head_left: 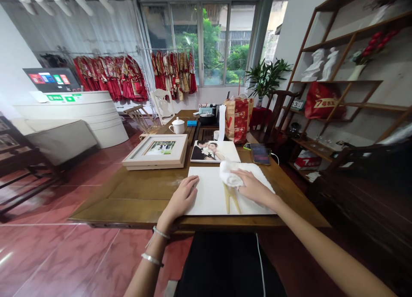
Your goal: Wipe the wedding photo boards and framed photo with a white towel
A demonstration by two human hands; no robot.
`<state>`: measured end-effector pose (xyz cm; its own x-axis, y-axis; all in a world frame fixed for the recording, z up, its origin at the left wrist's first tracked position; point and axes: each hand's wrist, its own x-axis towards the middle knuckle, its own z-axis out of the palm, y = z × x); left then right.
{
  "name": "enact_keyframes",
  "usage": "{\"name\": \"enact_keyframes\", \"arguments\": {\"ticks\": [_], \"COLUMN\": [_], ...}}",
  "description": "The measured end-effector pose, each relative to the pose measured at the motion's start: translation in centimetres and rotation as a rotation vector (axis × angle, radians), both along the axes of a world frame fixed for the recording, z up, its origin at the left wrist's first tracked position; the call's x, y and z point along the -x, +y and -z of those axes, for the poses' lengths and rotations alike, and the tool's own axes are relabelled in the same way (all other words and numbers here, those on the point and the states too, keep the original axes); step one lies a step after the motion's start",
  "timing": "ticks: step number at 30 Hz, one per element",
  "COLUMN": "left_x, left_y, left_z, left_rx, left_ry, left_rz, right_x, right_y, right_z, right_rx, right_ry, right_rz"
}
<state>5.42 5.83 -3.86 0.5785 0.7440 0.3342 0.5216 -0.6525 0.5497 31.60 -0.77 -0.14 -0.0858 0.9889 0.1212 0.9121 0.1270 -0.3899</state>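
A white flat panel (206, 194) lies on the wooden table before me. My left hand (187, 194) rests flat on its left edge, fingers stretched out and holding nothing. On the panel's right half, my right hand (249, 185) grips a bunched white towel (229, 174) and presses it down. Part of the towel spreads out behind that hand. Two pale yellow prongs (231, 198) show on the panel just below the towel; their upper end is covered, and I cannot tell what they belong to. Beyond the panel lies a wedding photo print (214, 151).
White picture frames (157, 151) are stacked at the left of the wooden table (128, 198). Farther back stand a lidded white mug (177, 125), a black pot (207, 118) and a red paper bag (238, 119). A phone (260, 154) with a cable lies at the right.
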Motion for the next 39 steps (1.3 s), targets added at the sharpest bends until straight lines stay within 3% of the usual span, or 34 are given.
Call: {"name": "enact_keyframes", "arguments": {"ticks": [5, 10, 14, 18, 21, 24, 27, 35, 39], "left_x": [0.0, 0.1, 0.1, 0.0, 0.0, -0.1, -0.1, 0.1, 0.2], "left_y": [0.1, 0.2, 0.2, 0.2, 0.2, 0.1, 0.0, 0.1, 0.2], "left_z": [0.1, 0.2, 0.2, 0.3, 0.2, 0.2, 0.1, 0.2, 0.3], "left_rx": [-0.003, -0.003, -0.014, -0.007, -0.008, -0.007, -0.005, -0.002, 0.022], "left_ry": [-0.003, -0.002, -0.010, -0.012, -0.031, -0.042, -0.038, -0.031, -0.049], "left_rz": [0.007, 0.008, 0.010, 0.005, 0.004, -0.004, -0.008, 0.007, 0.008], "right_x": [1.2, 3.2, 4.7, 6.1, 6.5, 6.3, 5.6, 4.8, 6.1], "right_y": [4.5, 4.6, 1.2, -4.4, -8.2, -9.8, -8.4, 1.0, 2.6], "right_z": [-0.8, -1.1, -0.5, 0.1, -0.2, -1.0, -1.7, -1.3, -0.9], "right_rx": [-0.009, -0.009, -0.020, -0.048, -0.015, 0.018, 0.027, -0.020, -0.044], "right_ry": [-0.039, -0.088, -0.155, -0.208, -0.174, -0.113, -0.045, -0.093, -0.125], "right_rz": [0.012, -0.015, -0.075, -0.170, -0.246, -0.256, -0.198, -0.061, -0.014]}}
